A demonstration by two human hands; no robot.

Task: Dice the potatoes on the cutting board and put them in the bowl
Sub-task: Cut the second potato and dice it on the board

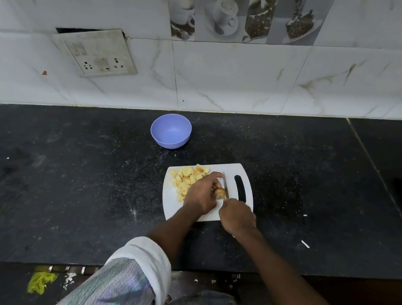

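fingers (218, 175) pinch potato (220, 193) — knife (226, 188) cutting

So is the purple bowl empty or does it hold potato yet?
Empty: the purple bowl shows only its bare inside, and the diced potato lies on the cutting board.

No legible text, label, brand, number or sign on any object; wall tiles (241, 12) at 12 o'clock carry pictures only
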